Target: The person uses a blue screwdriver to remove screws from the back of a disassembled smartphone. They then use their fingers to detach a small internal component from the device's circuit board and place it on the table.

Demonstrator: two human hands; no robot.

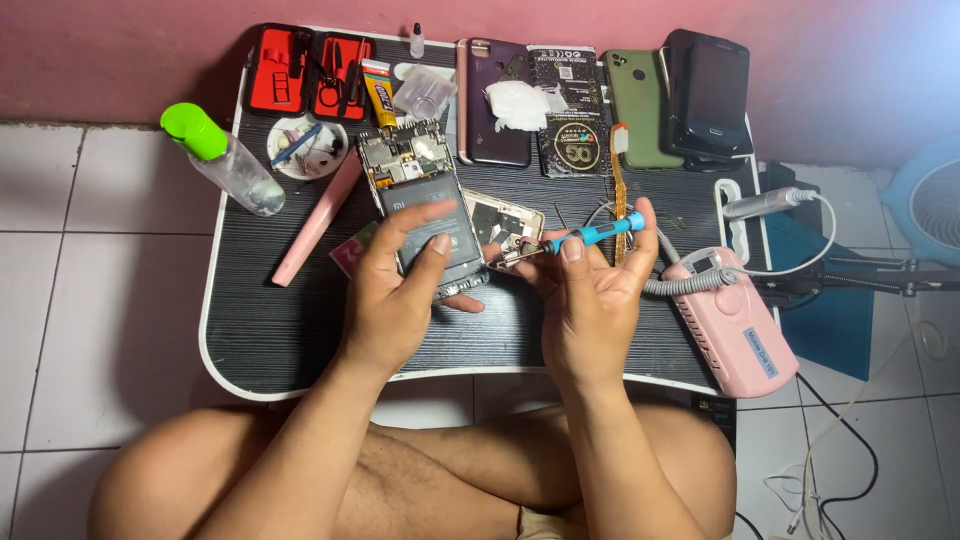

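My left hand (400,285) grips an opened phone (415,190) with its back cover off, circuit board and battery exposed, holding it tilted over the small dark table (250,330). My right hand (590,290) holds a blue-handled screwdriver (598,235) between thumb and fingers, its tip pointing left at a small metal piece (508,256) pinched at the fingertips. A gold inner frame part (505,217) lies just behind, between both hands.
Along the far edge lie a red tool case (308,72), a glue tube (380,97), a purple phone (494,100), a green phone (640,100) and stacked black phones (708,90). A green-capped bottle (225,155), small dish (308,147), pink bar (318,220) sit left; pink rotary device (735,320) right.
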